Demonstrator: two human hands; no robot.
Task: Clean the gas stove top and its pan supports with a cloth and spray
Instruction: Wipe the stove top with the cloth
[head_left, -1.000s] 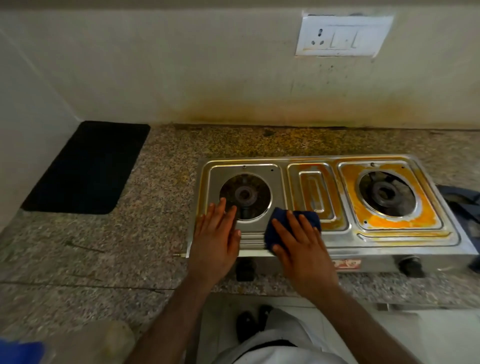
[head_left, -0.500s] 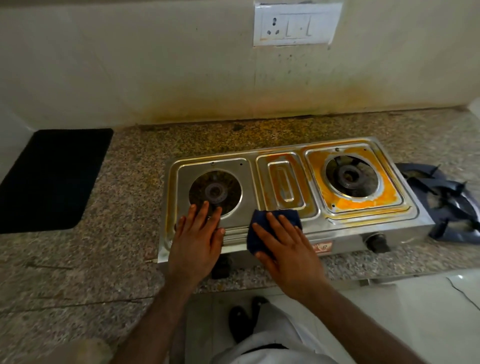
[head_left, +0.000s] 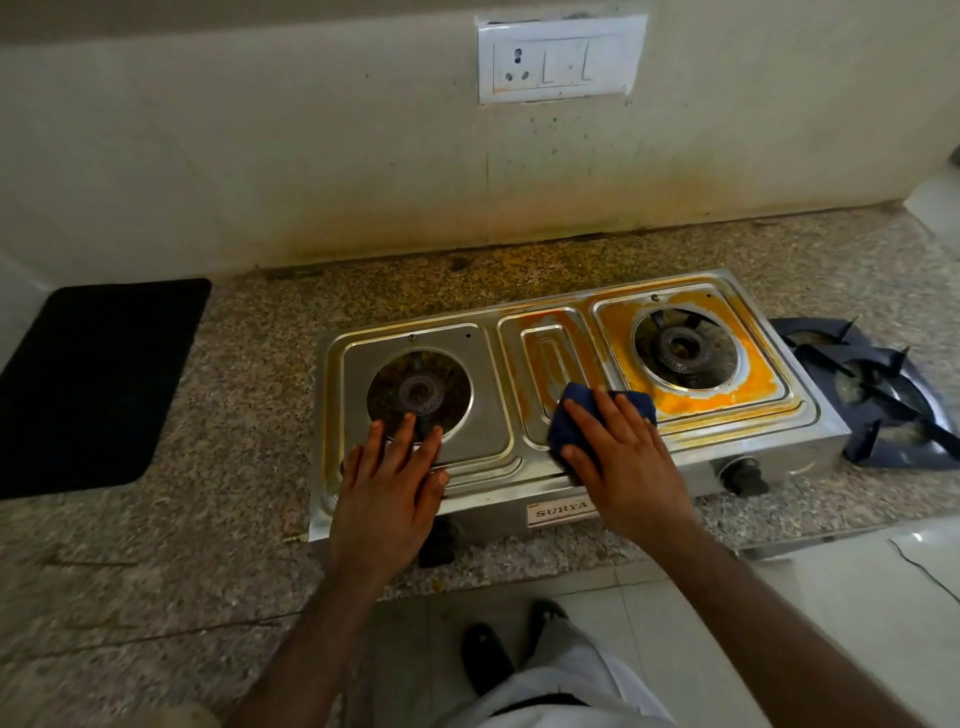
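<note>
Hands work a steel gas stove (head_left: 691, 457): left hand (head_left: 387, 493) flat, fingers straight; right hand (head_left: 623, 457) presses blue cloth (head_left: 576, 415) with straight fingers; pan supports (head_left: 878, 395) at three o'clock.

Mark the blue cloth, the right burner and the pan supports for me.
blue cloth (head_left: 631, 402): head view, far right corner.
right burner (head_left: 679, 345): head view, centre ring.
pan supports (head_left: 878, 389): head view, dark arm.

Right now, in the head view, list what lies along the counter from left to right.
Black mat → left burner → left hand → blue cloth under the right hand → right burner ringed by orange stain → pan supports lying off the stove.
</note>
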